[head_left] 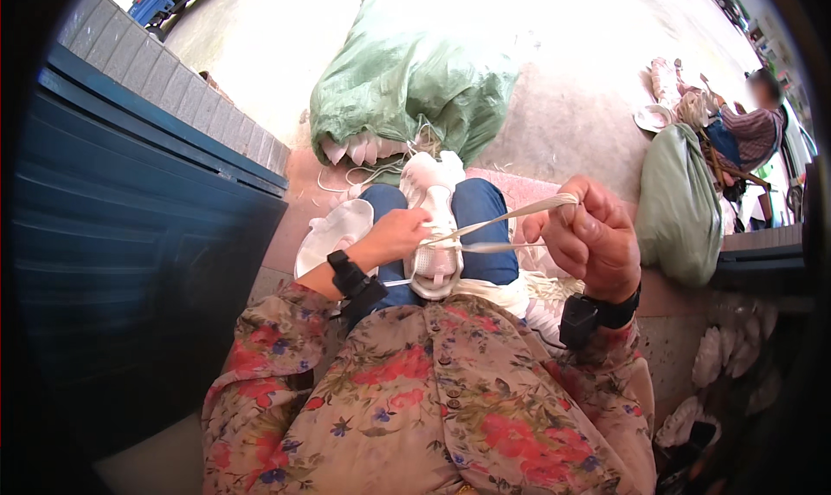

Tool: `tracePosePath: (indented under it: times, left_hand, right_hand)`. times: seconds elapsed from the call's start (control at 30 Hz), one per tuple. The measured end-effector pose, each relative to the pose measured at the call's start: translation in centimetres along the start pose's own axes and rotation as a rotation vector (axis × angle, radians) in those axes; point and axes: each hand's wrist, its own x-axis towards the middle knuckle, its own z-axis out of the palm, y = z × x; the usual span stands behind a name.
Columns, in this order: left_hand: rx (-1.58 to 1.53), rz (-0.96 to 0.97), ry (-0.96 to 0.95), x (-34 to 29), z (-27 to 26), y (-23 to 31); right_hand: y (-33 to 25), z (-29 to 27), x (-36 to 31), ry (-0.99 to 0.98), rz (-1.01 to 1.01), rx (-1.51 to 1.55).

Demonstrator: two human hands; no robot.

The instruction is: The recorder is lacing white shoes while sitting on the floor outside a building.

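Note:
A white sneaker (440,202) lies between my knees, its toe pointing away and its heel opening toward me. My left hand (400,237) is closed at the left side of its lacing, fingertips against the upper. Off to the right, my right hand (602,239) is closed around a flat cream shoelace (511,214). Two strands of it run taut from the sneaker to those fingers. Another white shoe (325,235) rests by my left knee. A bundle of cream laces (550,285) lies by my right thigh.
A big green sack (411,88) with white shoe parts at its mouth stands ahead. To the right are another green sack (679,200) and a seated person (753,135). A dark blue metal panel (147,226) borders my left. Several white shoe pieces (731,348) are at lower right.

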Motion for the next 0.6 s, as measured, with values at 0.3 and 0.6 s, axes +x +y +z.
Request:
tracePosePath:
  times: [0.3, 0.6]
  left_hand:
    - [-0.501, 0.203, -0.559, 1.9, -2.4, 5.4]
    - [-1.440, -0.185, 0.484, -1.2, -11.4, -2.9]
  right_hand:
    - [0.8, 0.9, 1.4, -0.026, 0.020, -0.078]
    - [3.5, -12.3, -1.1, 0.655, -0.134, 0.495]
